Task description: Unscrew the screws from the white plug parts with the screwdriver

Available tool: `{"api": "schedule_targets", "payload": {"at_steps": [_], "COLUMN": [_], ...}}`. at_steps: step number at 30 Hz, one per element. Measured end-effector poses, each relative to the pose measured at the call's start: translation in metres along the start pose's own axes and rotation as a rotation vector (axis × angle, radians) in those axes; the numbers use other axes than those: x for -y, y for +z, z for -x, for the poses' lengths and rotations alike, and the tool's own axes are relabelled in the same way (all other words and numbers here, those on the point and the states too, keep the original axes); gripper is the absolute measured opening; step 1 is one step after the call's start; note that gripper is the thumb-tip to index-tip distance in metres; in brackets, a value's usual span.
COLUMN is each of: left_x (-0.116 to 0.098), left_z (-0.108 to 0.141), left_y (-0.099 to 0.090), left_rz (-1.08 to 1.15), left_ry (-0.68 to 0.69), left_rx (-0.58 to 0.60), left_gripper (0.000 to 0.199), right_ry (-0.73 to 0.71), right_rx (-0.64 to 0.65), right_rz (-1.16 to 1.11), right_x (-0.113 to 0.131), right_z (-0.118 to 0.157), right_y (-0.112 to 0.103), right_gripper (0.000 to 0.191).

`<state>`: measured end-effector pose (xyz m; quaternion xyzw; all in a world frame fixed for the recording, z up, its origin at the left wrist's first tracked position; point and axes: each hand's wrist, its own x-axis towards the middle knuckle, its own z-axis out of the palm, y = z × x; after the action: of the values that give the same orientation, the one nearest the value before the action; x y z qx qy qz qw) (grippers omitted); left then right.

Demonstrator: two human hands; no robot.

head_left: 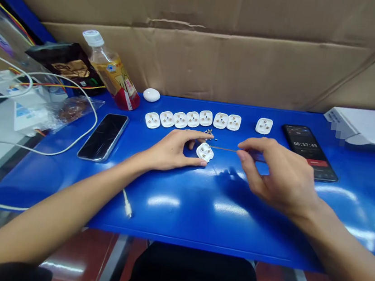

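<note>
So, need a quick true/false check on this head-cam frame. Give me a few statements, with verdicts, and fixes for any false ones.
1. The left hand holds a white plug body above the blue table. True.
2. The right hand pinches a thin screwdriver. True.
3. The small screws are in a cup. False: the small screws lie directly on the table, just beyond the left hand's fingers.
4. All the plug bases form one unbroken row. False: seven white plug bases stand in a row, and an eighth plug base sits apart to the right.
5. The phone right of the hands is dark. False: that phone shows a lit timer-style readout.
</note>
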<state>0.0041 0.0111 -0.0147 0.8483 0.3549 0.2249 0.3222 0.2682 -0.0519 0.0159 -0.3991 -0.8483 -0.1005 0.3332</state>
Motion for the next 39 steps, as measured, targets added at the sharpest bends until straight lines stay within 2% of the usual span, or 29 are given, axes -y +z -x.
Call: {"api": "schedule_targets", "payload": {"at_steps": [3, 7, 10, 16, 24, 29, 32, 39], "left_x": [-0.002, -0.005, -0.007, -0.006, -0.005, -0.002, -0.001, -0.005], "left_z": [-0.001, -0.003, -0.004, -0.005, -0.007, -0.005, -0.003, -0.003], "left_y": [-0.001, -0.002, -0.002, 0.0, 0.002, -0.003, -0.007, -0.007], "left_rz": [0.035, 0.052, 0.054, 0.071, 0.125, 0.094, 0.067, 0.04], "left_ry": [-0.007, -0.011, 0.004, 0.019, -0.004, -0.042, -0.061, -0.029], "left_rx": [-0.035, -0.092, -0.065, 0.006, -0.008, -0.072, -0.033, 0.025], "left_gripper": [0.072, 0.056, 0.049, 0.05, 0.049, 0.055, 0.064, 0.048], "right_ry": [0.089, 0.214, 0.242, 0.219, 0.214, 0.166, 0.129, 0.045], "right_rx": [0.039, 0.183, 0.238, 0.263, 0.235, 0.071, 0.004, 0.045], "right_rz": [-0.012, -0.071, -0.093, -0.115, -0.091, -0.04, -0.023, -0.074], "right_x": [-0.005, -0.009, -0.009, -0.008, -0.009, -0.006, -0.003, 0.002], "right_z": [-0.001, -0.001, 0.0, 0.0, -0.001, -0.001, 0.0, 0.001], "right_y": [0.002, 0.007, 0.009, 0.011, 0.01, 0.004, 0.0, 0.003], "right_gripper": [0.016, 0.024, 0.027, 0.027, 0.028, 0.023, 0.018, 0.017]}}
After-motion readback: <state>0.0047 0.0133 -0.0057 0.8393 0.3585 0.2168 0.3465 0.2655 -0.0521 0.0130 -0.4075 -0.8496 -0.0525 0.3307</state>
